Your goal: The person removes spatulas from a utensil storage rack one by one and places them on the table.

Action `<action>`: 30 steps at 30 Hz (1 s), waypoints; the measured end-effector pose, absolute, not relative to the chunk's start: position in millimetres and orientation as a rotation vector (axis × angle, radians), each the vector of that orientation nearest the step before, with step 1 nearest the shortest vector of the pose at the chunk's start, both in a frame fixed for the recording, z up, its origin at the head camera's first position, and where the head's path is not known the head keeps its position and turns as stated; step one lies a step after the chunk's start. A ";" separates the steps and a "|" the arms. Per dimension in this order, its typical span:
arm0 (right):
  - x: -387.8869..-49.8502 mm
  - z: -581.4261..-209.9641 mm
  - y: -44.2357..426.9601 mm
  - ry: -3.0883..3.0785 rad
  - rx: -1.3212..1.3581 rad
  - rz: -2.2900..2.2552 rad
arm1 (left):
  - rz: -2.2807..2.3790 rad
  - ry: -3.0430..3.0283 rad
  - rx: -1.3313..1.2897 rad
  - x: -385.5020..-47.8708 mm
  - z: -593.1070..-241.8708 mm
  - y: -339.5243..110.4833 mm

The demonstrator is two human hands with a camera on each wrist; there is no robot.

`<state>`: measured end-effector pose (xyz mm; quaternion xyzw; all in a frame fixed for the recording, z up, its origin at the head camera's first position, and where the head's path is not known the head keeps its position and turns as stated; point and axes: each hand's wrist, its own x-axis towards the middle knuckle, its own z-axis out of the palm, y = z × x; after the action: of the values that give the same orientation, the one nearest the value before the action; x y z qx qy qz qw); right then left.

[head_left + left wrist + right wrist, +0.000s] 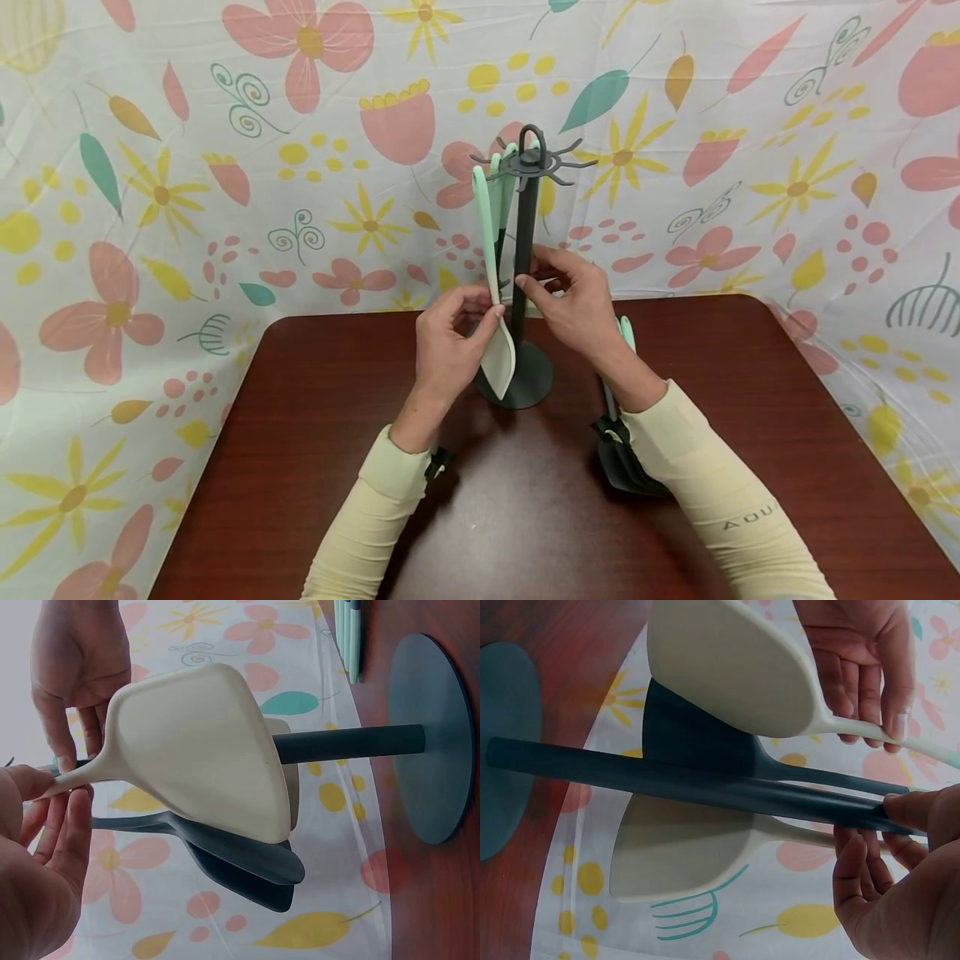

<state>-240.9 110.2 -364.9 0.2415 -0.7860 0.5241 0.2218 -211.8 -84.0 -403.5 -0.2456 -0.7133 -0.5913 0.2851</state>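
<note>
My left hand point(450, 337) pinches the neck of a cream turner point(498, 367) with a mint handle, its blade downward. The top of that handle reaches a hook of the dark utensil stand point(527, 225). Across from it, my right hand point(573, 296) grips the stand's pole between thumb and fingers. Behind the pole, a second cream turner point(682, 855) hangs close to the right fingertips. Dark utensils point(240, 859) hang beside the cream turner in the left wrist view; their handles are partly hidden.
Several dark utensils point(626, 467) with mint handles lie on the brown table point(315, 467), partly under the right forearm. A small dark object point(438, 462) shows beside the left sleeve. A flower-patterned cloth point(675, 125) hangs behind the table.
</note>
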 end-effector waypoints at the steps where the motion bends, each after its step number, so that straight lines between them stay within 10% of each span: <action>1: -240.9 -364.7 110.3 -2.174 0.667 1.445 | -1.579 -1.907 -0.658 -211.5 -403.6 -84.9; 30: -241.0 -365.2 111.4 -2.168 0.673 1.458 | -1.582 -1.935 -0.588 -199.7 -412.2 -109.9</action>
<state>-241.0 111.4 -365.2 0.2432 -0.7839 0.5272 0.2202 -199.7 -109.9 -412.2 -0.2197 -0.7227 -0.5911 0.2830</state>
